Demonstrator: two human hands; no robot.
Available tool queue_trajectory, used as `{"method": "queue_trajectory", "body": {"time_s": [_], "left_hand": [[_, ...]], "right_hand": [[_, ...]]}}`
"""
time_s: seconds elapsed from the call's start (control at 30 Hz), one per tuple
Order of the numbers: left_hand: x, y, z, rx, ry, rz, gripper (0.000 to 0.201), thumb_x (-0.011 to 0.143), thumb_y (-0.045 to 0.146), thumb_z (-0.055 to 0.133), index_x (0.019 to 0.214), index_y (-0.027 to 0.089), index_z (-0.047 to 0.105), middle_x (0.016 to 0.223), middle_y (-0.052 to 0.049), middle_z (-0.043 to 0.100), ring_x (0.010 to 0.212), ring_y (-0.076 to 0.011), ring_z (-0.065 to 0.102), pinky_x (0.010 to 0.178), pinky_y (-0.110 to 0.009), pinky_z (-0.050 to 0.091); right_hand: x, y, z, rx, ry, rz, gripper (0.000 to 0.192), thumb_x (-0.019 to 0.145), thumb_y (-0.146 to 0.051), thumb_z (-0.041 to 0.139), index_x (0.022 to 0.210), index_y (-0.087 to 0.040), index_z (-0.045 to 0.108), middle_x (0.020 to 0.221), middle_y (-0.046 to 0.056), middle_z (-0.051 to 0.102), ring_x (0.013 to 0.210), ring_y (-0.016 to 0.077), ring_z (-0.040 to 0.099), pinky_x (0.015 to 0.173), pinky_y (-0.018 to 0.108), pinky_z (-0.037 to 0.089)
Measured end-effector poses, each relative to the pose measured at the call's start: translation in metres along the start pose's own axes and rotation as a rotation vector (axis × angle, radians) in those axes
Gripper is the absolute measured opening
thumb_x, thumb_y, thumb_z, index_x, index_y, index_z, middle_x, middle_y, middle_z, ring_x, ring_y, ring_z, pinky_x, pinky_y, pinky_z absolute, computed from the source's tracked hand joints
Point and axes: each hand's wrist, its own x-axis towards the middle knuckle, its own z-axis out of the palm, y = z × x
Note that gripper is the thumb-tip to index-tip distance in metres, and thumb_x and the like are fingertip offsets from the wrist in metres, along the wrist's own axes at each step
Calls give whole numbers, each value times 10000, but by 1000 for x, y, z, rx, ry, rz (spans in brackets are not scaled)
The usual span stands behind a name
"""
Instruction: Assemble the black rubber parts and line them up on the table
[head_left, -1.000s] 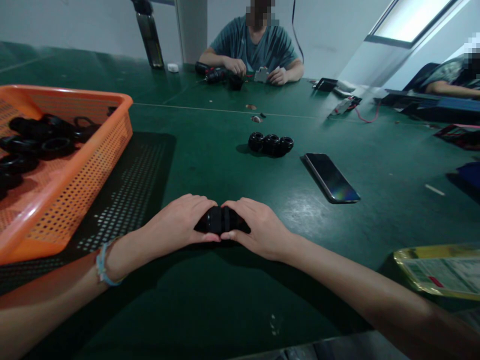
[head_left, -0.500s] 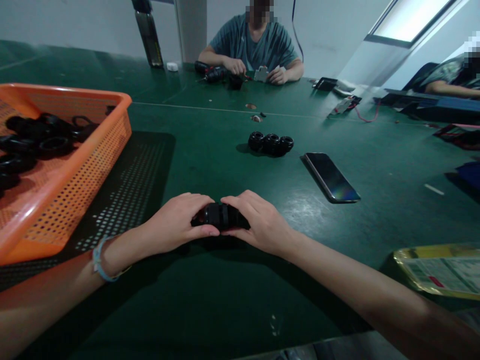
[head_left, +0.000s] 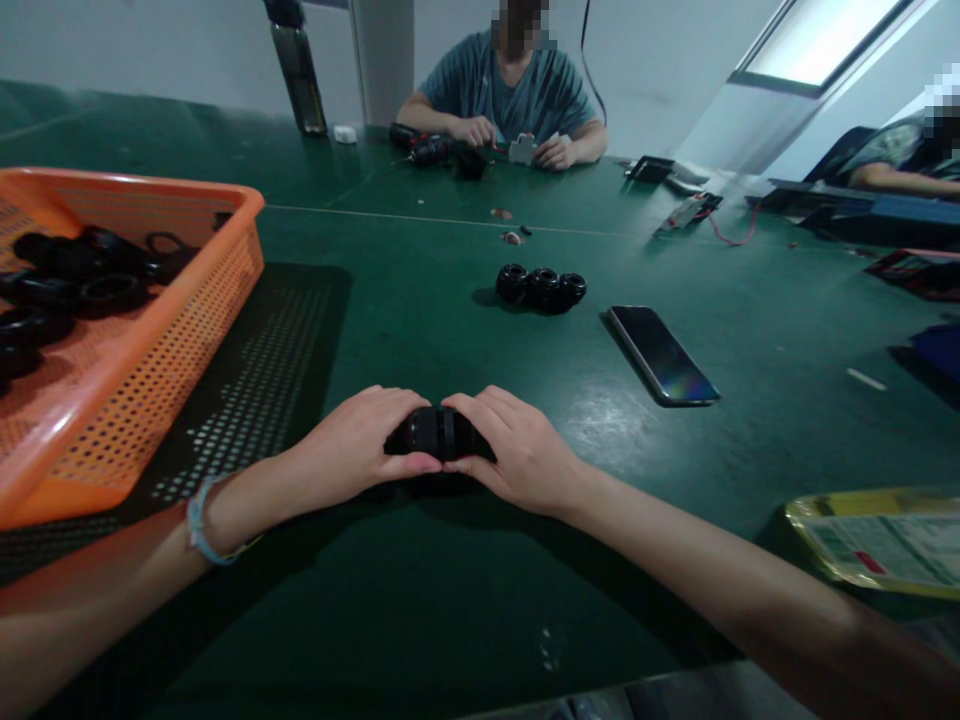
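Hands: left hand point(head_left: 351, 452) and right hand point(head_left: 516, 455) both closed around one black ribbed fitting point(head_left: 439, 433), held low over the desk point(head_left: 420, 600) toward its near edge. Orange basket point(head_left: 161, 300) of black rings at the left edge; phone point(head_left: 663, 354) further in, right of centre.

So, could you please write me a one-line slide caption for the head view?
Left hand and right hand grip a black ribbed part on the green table, beside an orange basket.
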Motion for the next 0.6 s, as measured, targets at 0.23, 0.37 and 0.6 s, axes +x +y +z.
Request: {"method": "queue_trajectory", "body": {"time_s": [0.23, 0.37, 0.6], "left_hand": [[-1, 1, 1, -2, 13, -16, 448, 831, 543, 484, 969, 124, 566, 850, -64, 629, 763, -207, 585, 706, -312, 437], [-1, 1, 2, -1, 22, -25, 468, 830, 574, 462, 970, 139, 563, 852, -57, 621, 758, -201, 579, 690, -302, 441], [-3, 0, 3, 18, 18, -17, 497, 837, 583, 439, 989, 123, 555, 869, -69, 600, 781, -208, 573, 685, -302, 445]], "right_hand": [[0, -3, -2, 150, -30, 130, 249, 874, -298, 491, 1039, -111, 503, 874, 96, 633, 747, 181, 562, 647, 318, 473], [1, -5, -4, 193, -86, 207, 228, 858, -281, 519, 1029, -130, 509, 883, 81, 632, 753, 175, 560, 657, 315, 467], [3, -9, -7, 256, -144, 312, 251, 829, -282, 580, 1024, -132, 531, 870, 60, 629, 741, 154, 557, 641, 283, 444]]}}
